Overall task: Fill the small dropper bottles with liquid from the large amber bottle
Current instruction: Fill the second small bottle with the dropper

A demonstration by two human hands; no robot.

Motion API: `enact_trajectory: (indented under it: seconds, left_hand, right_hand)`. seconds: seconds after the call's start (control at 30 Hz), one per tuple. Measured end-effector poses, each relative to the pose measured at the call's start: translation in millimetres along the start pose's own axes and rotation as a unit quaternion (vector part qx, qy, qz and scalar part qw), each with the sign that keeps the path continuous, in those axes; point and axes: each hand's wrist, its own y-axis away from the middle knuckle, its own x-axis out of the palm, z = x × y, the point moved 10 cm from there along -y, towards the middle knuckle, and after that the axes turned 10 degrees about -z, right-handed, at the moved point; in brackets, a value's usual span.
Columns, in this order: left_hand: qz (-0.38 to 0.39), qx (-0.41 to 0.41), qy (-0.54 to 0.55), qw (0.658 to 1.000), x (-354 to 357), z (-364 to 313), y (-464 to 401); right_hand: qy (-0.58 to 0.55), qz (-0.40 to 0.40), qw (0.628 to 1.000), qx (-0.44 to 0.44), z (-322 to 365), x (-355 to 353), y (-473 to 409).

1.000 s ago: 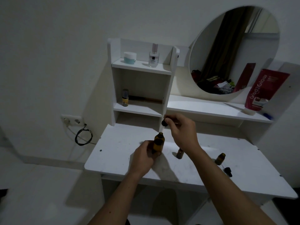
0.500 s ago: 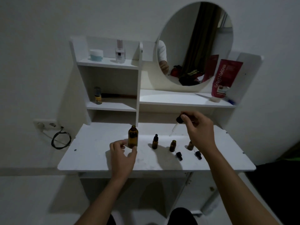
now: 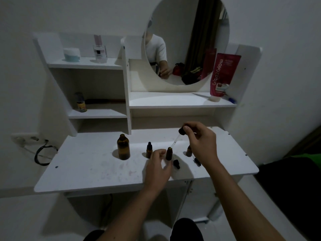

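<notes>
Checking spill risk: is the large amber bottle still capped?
No, the large amber bottle stands open on the table, its neck bare, while the right hand holds the dropper.

Bare desktop (image 3: 86,164) left of the large amber bottle (image 3: 123,147); small bottles (image 3: 149,150) and loose caps (image 3: 176,164) crowding the right.

My left hand (image 3: 157,168) reaches forward with the forearm bare, palm down, thumb and forefinger spread in a loose, unclosed pinch. My right hand (image 3: 202,142) is raised farther and to the right, wrist bent, thumb and forefinger pressed together in a tight pinch, the remaining fingers curled beneath.
</notes>
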Motion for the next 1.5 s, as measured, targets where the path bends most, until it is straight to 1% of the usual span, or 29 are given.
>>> enact_trajectory:
  seconds: [0.13,0.2,0.3,0.37,0.43,0.63,0.83,1.07,1.17,1.33,1.5]
  left_hand:
    - [-0.004,-0.019,-0.032,0.999,5,2,-10]
    - [0.0,-0.019,-0.036,0.999,7,0,-15]
    - [0.006,-0.011,-0.038,0.999,12,-1,-20]
    - [0.008,-0.008,-0.035,0.999,15,1,-20]
    - [0.005,-0.01,-0.03,0.999,16,5,-20]
    - [-0.011,-0.01,-0.038,0.999,15,8,-20]
    - [0.001,-0.011,-0.052,0.999,19,14,-20]
    - [0.003,0.004,-0.06,0.998,18,12,-19]
    - [0.005,0.008,-0.073,0.997,18,11,-19]
    - [0.004,-0.016,-0.09,0.996,17,13,-17]
    - [0.005,-0.016,-0.1,0.995,10,12,-9]
  right_hand:
    - [0.003,0.008,1.0,-0.008,-4,12,2]
    - [0.017,0.017,0.999,-0.035,-3,19,4]
    - [0.041,0.049,0.995,-0.075,-4,33,10]
    - [0.051,0.069,0.993,-0.081,-7,41,15]
    - [0.056,0.075,0.993,-0.072,-12,46,17]
    - [0.066,0.043,0.996,-0.041,-21,46,16]
    - [0.055,0.066,0.996,0.005,-29,51,20]
    - [0.066,0.041,0.997,0.001,-23,49,17]
    - [0.053,0.044,0.998,0.004,-20,49,16]
    - [0.043,0.043,0.998,0.026,-18,40,12]
    - [0.035,0.024,0.999,0.035,-8,24,10]
